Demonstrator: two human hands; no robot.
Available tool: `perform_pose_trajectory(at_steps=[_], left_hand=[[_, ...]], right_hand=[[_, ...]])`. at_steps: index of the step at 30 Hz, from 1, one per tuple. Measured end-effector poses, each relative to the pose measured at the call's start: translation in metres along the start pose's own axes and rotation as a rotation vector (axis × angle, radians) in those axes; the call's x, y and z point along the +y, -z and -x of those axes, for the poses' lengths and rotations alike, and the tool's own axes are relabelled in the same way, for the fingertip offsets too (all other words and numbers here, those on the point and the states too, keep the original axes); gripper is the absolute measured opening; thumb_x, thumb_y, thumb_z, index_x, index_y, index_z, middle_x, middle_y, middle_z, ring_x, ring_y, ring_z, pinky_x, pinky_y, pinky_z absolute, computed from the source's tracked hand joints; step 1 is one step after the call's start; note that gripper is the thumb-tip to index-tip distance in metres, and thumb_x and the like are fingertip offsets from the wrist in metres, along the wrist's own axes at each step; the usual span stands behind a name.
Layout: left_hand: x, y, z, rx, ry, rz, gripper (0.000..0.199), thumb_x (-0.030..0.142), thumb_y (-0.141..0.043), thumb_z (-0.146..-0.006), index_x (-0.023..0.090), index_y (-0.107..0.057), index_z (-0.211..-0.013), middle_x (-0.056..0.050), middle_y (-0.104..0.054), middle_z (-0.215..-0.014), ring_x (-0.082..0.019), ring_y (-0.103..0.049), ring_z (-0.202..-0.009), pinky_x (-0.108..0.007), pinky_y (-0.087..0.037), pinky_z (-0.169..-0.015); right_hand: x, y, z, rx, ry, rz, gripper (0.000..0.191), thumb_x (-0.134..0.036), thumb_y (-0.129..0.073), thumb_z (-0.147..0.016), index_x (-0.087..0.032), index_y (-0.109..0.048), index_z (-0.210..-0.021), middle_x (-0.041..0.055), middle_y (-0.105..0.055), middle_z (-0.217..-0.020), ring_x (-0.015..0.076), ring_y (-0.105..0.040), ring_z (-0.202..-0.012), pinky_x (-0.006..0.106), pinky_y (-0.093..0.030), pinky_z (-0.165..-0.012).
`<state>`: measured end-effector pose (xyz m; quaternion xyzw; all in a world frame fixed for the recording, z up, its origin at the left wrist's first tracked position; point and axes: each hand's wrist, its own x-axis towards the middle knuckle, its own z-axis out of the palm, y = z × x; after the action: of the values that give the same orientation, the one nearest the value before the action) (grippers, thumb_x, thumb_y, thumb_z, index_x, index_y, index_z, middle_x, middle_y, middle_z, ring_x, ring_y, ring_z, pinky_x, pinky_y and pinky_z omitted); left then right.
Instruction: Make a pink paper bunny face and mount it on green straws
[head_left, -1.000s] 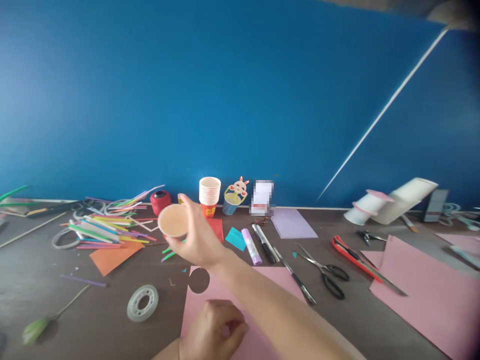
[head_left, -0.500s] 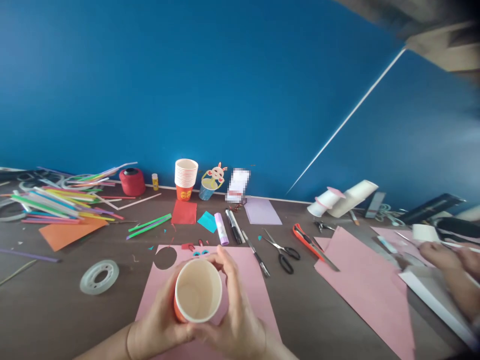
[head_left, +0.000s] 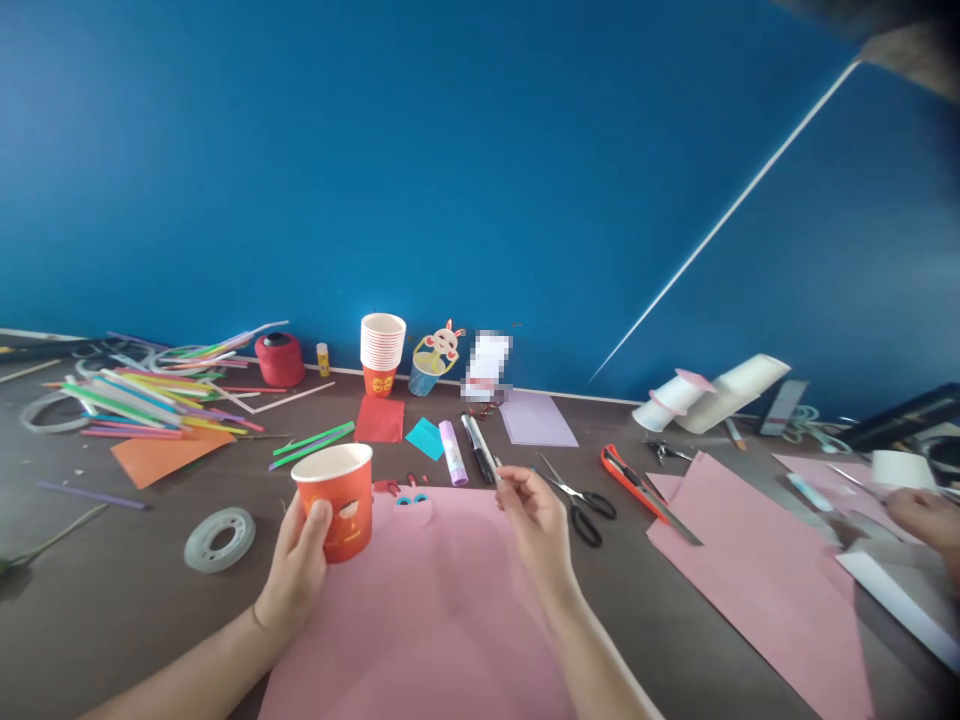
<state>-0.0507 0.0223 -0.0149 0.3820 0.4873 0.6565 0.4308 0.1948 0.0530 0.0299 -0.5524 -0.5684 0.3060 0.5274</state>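
My left hand [head_left: 296,560] is wrapped round a red paper cup [head_left: 349,505], holding it upright with its white mouth tilted slightly. The cup is over the left edge of a large pink paper sheet [head_left: 435,620]. At the sheet's far right edge, my right hand [head_left: 536,515] has thumb and fingers pinched on a slim pen [head_left: 496,472], mostly hidden by the hand. Between my hands lies a small pink paper piece [head_left: 414,512] with blue eye shapes. Beyond it are a purple glue stick [head_left: 453,455] and markers [head_left: 475,448].
Scissors [head_left: 581,500] and an orange cutter [head_left: 634,485] lie right of my right hand. A tape roll [head_left: 220,540] is on the left, near coloured straws [head_left: 142,400]. Stacked cups [head_left: 382,345] stand at the wall. Another person's hand [head_left: 919,515] is far right.
The cup was between both hands, mouth toward me. My left hand has moved it left and turned it more upright. My right hand has let go of it and reached the pen.
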Motion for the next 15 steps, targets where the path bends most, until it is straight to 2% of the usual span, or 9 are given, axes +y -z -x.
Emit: perform_pose_trajectory(at_steps=[2, 6, 8, 11, 15], left_hand=[[0.001, 0.000, 0.005, -0.085, -0.023, 0.014, 0.050, 0.048, -0.056, -0.073, 0.015, -0.052, -0.111, -0.010, -0.062, -0.101, -0.028, -0.054, -0.101, -0.037, -0.044, -0.086], [0.008, -0.002, 0.020, -0.533, -0.125, -0.097, 0.063, 0.035, -0.067, -0.065, 0.019, -0.043, -0.121, -0.012, -0.053, -0.116, -0.031, -0.050, -0.106, -0.037, -0.043, -0.087], [0.015, -0.006, 0.024, -0.666, -0.233, -0.175, 0.072, 0.029, -0.071, -0.060, 0.023, -0.037, -0.123, -0.011, -0.048, -0.120, -0.031, -0.047, -0.108, -0.038, -0.041, -0.089], [0.025, -0.012, 0.020, -0.754, -0.305, -0.265, 0.072, 0.024, -0.070, -0.059, 0.025, -0.033, -0.120, -0.010, -0.048, -0.112, -0.027, -0.051, -0.102, -0.039, -0.041, -0.087], [0.025, -0.013, 0.013, -0.759, -0.291, -0.302, 0.068, 0.029, -0.070, -0.059, 0.021, -0.033, -0.116, -0.011, -0.048, -0.106, -0.025, -0.051, -0.096, -0.039, -0.042, -0.084]], right_hand=[[-0.012, 0.009, -0.004, -0.060, -0.009, -0.021, 0.016, -0.031, -0.054, -0.080, -0.016, -0.058, -0.086, -0.0013, -0.054, -0.063, 0.0122, -0.051, -0.059, 0.023, -0.042, -0.057], [-0.039, 0.012, -0.014, -0.135, 0.017, -0.036, 0.014, -0.031, -0.054, -0.081, -0.017, -0.059, -0.084, -0.0024, -0.053, -0.061, 0.0106, -0.049, -0.056, 0.021, -0.040, -0.055], [-0.045, 0.001, -0.017, -0.190, 0.036, -0.044, 0.015, -0.031, -0.053, -0.082, -0.017, -0.058, -0.083, -0.0019, -0.053, -0.061, 0.0106, -0.049, -0.056, 0.021, -0.040, -0.055], [-0.044, -0.023, -0.019, -0.273, 0.051, -0.039, 0.017, -0.032, -0.051, -0.083, -0.017, -0.058, -0.082, -0.0013, -0.054, -0.063, 0.0110, -0.050, -0.057, 0.022, -0.040, -0.055], [-0.037, -0.051, -0.030, -0.492, 0.072, 0.079, 0.016, -0.029, -0.051, -0.082, -0.017, -0.061, -0.084, 0.0012, -0.062, -0.071, 0.0135, -0.057, -0.063, 0.024, -0.044, -0.059]])
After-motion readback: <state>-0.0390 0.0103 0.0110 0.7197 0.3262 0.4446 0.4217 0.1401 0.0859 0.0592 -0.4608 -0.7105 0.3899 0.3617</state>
